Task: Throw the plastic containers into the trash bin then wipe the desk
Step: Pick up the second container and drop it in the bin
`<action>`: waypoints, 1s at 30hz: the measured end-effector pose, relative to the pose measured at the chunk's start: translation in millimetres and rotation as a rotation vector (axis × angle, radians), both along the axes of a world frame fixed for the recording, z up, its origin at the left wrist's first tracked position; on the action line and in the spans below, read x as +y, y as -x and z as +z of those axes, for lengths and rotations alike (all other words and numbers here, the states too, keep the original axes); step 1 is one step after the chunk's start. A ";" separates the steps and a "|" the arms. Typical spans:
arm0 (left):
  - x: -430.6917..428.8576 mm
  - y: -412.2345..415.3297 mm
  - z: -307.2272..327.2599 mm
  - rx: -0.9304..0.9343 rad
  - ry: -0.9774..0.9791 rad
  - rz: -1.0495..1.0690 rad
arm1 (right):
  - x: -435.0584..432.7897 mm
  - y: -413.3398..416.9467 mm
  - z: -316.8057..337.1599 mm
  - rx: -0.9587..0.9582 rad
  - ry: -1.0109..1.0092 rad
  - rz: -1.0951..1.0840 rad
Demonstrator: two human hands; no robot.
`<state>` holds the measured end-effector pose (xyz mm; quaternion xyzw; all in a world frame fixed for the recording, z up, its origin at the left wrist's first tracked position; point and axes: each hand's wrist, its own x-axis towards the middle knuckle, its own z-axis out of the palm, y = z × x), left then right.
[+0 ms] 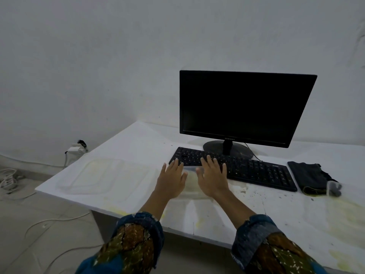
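Both hands are out over the desk [138,139], palms down. Left hand [171,181] and right hand [212,179] are both wide, fingers straight and spread, gripping nothing. The fingertips reach the front edge of the keyboard [237,167].

I see a clear container [190,171] under and between the hands, its far rim against the keyboard's left end. I can't tell whether the palms touch it or hover. It's see-through, so its outline is hard to trace.

A second clear container [92,175], flat and rectangular, lies well left of the hands near the desk's left corner, apart from everything else.

A black monitor [243,107], screen dark, stands behind the keyboard. A dark cloth [310,177] lies bunched just right of the keyboard, with a small grey item [334,188] at its near right end; I can't make out what that is.

The desk top is white, with yellowish stains and dark specks near the front, right of the right arm. Patterned sleeves [136,240] are rolled at both forearms. A wall plug [78,148] and cables [7,177] are down at the left.
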<state>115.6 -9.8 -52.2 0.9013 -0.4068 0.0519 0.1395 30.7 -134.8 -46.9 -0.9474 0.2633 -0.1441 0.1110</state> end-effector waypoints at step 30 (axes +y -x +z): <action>-4.3 -3.1 -15.6 0.175 0.132 0.090 | -8.7 3.0 -12.4 0.023 -0.261 0.055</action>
